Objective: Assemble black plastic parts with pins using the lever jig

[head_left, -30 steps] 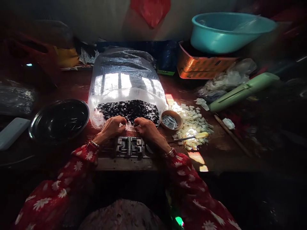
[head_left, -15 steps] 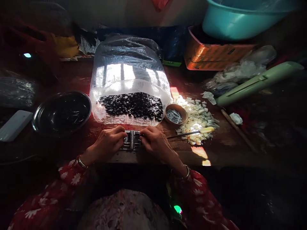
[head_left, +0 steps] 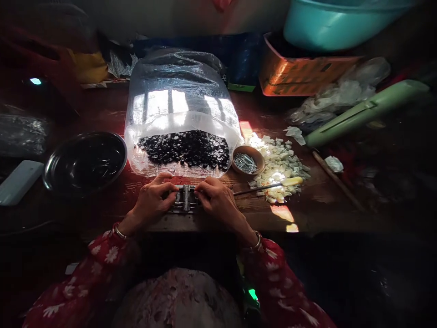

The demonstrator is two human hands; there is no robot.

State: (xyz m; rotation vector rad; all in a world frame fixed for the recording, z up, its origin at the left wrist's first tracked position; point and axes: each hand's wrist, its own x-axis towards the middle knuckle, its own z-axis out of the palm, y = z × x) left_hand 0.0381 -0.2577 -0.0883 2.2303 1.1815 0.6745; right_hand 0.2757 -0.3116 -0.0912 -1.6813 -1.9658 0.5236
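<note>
Far left, a white slab (head_left: pixel 18 182) sits on the worktop (head_left: pixel 259 209), then a steel bowl (head_left: pixel 85 161) with thin pins glinting in its dark interior, set just beside the left hand (head_left: pixel 150 205). That hand and the right hand (head_left: pixel 216 200) reach out of red floral sleeves (head_left: pixel 109 255) and meet on a metal jig (head_left: pixel 186 199) at the near edge, fingers curled in from both sides, each grip closed around it as if to steady it between them; any small part inside is hidden under the fingers. Straight ahead, a clear bag (head_left: pixel 180 100) lies with its mouth rolled back, baring dark buttons (head_left: pixel 184 148) within easy reach. Next comes a small brown dish (head_left: pixel 248 159) of pins, handy to the right hand, then a heap of pale chips (head_left: pixel 278 166), a yellow-handled tool (head_left: pixel 269 187) lying across its edge. Up top, an orange crate (head_left: pixel 300 75) and a turquoise basin (head_left: pixel 337 27) run out of view, while a green tube (head_left: pixel 367 114) fades toward the shadowy right, where little can be made out.
</note>
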